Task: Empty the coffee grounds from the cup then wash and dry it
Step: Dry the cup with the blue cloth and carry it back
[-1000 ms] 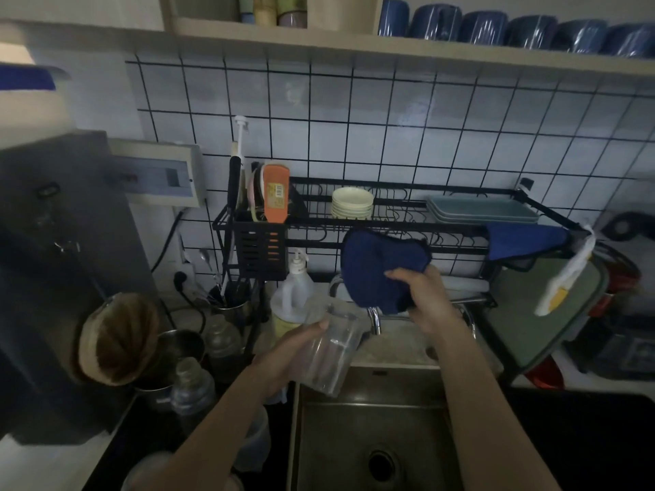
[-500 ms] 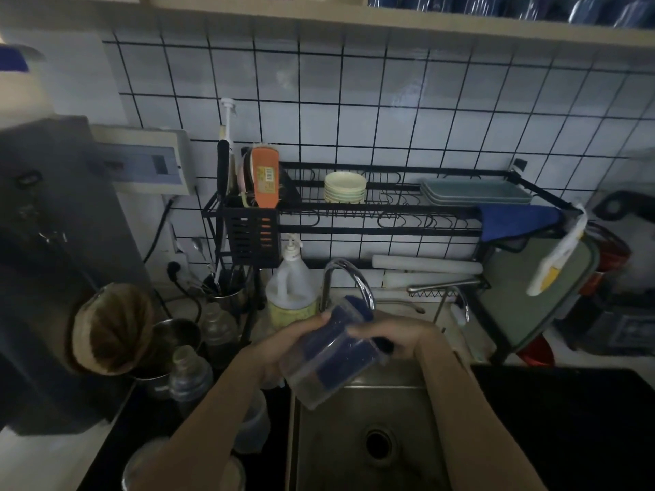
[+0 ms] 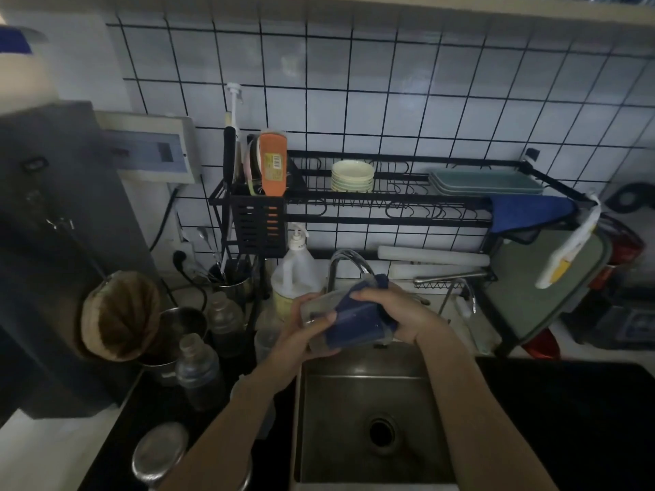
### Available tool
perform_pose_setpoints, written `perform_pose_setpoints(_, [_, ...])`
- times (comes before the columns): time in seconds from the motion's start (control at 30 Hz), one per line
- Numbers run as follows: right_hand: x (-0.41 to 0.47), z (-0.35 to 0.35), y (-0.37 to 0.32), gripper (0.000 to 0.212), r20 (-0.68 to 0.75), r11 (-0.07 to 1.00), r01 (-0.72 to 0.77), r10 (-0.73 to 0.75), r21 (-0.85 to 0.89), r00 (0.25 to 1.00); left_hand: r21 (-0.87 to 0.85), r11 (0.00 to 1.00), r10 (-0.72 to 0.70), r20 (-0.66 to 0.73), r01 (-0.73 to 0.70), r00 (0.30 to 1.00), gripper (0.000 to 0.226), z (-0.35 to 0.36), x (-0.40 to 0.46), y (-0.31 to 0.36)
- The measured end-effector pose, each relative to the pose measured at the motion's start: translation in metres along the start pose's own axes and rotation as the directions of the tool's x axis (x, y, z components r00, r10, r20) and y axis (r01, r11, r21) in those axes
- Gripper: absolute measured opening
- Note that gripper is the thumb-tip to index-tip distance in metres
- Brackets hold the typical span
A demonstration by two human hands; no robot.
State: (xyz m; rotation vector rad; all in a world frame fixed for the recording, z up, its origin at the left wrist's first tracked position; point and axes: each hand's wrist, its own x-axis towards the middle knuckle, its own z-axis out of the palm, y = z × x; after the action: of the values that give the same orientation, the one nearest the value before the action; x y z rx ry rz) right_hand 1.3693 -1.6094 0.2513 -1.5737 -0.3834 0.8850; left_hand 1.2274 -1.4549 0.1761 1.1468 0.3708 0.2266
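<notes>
The left hand [image 3: 301,334] grips the clear cup [image 3: 345,322] from the left and underneath, thumb laid across its side, holding it tipped with the mouth turned toward the right. The right hand [image 3: 397,313] has its fingers curled around a dark blue cloth [image 3: 358,322] that is stuffed into the cup, so the blue shows through the wall, and a fold of it sticks out at the upper rim. Both hands hold the cup in the middle of the frame, just above the back edge of the steel sink [image 3: 340,419] and right in front of the curved tap [image 3: 349,260].

This looks like the drying step: I see no grounds in the cup and no water running, so emptying and washing seem done. The next move probably calls for turning the cloth round the inside, reaching the bottom, then wiping the outside while the left hand keeps a firm hold, as wet plastic or glass may slip.

Behind, a soap bottle [image 3: 296,267] stands left of the tap. The black dish rack [image 3: 407,207] crosses the middle of the frame, a second blue cloth [image 3: 528,212] hanging at its right end.
</notes>
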Motion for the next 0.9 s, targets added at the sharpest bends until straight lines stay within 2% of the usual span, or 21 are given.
perform_pose_setpoints(0.13, [0.007, 0.011, -0.003, 0.035, -0.158, 0.996, 0.024, -0.038, -0.087, 0.987, 0.022, 0.999, 0.045, -0.145, -0.042, 0.988, 0.066, 0.008, -0.001, -0.001])
perform_pose_setpoints(0.23, [0.005, 0.021, 0.002, 0.038, -0.223, 0.989, 0.090, -0.114, -0.116, 0.968, -0.018, 1.000, -0.025, -0.245, 0.022, 0.969, 0.061, 0.017, -0.001, 0.005])
perform_pose_setpoints(0.3, [0.002, 0.022, 0.006, 0.036, -0.160, 0.978, 0.156, -0.177, -0.135, 0.971, -0.145, 0.982, -0.160, -0.321, 0.119, 0.933, 0.057, 0.019, 0.003, 0.011])
perform_pose_setpoints(0.4, [-0.007, 0.023, 0.011, 0.026, 0.113, 0.943, 0.206, -0.182, -0.260, 0.977, -0.286, 0.934, -0.300, -0.290, 0.217, 0.909, 0.056, 0.013, 0.004, 0.021])
perform_pose_setpoints(0.47, [-0.010, 0.024, 0.011, 0.045, 0.196, 0.916, 0.149, -0.079, -0.373, 0.977, -0.322, 0.911, -0.342, -0.243, 0.258, 0.908, 0.056, 0.008, 0.005, 0.023])
perform_pose_setpoints(0.5, [-0.010, 0.024, 0.011, 0.057, 0.189, 0.893, 0.110, -0.028, -0.436, 0.982, -0.335, 0.901, -0.363, -0.233, 0.276, 0.902, 0.056, 0.006, 0.006, 0.022])
perform_pose_setpoints(0.53, [-0.010, 0.025, 0.009, 0.058, 0.169, 0.865, 0.099, -0.017, -0.491, 0.985, -0.351, 0.894, -0.373, -0.235, 0.280, 0.897, 0.055, 0.006, 0.007, 0.021])
perform_pose_setpoints(0.6, [-0.006, 0.026, 0.007, 0.041, 0.098, 0.862, 0.140, -0.105, -0.487, 0.990, -0.362, 0.900, -0.351, -0.268, 0.244, 0.897, 0.053, 0.008, 0.011, 0.020])
perform_pose_setpoints(0.67, [-0.002, 0.027, 0.007, 0.036, 0.019, 0.898, 0.201, -0.210, -0.391, 0.977, -0.338, 0.924, -0.289, -0.306, 0.180, 0.907, 0.046, 0.010, 0.015, 0.019])
perform_pose_setpoints(0.73, [0.000, 0.027, 0.010, 0.028, -0.003, 0.921, 0.226, -0.239, -0.317, 0.971, -0.285, 0.950, -0.217, -0.321, 0.124, 0.922, 0.043, 0.011, 0.016, 0.019])
perform_pose_setpoints(0.8, [0.001, 0.024, 0.014, 0.010, 0.011, 0.945, 0.210, -0.214, -0.251, 0.977, -0.177, 0.983, -0.110, -0.319, 0.054, 0.941, 0.047, 0.009, 0.015, 0.018])
perform_pose_setpoints(0.83, [0.001, 0.023, 0.015, 0.008, 0.013, 0.960, 0.189, -0.190, -0.206, 0.982, -0.108, 0.994, -0.038, -0.319, 0.004, 0.947, 0.046, 0.008, 0.014, 0.017])
perform_pose_setpoints(0.9, [0.003, 0.018, 0.018, 0.027, -0.002, 0.984, 0.134, -0.135, -0.119, 0.991, 0.015, 0.993, 0.113, -0.311, -0.114, 0.944, 0.032, 0.006, 0.012, 0.016])
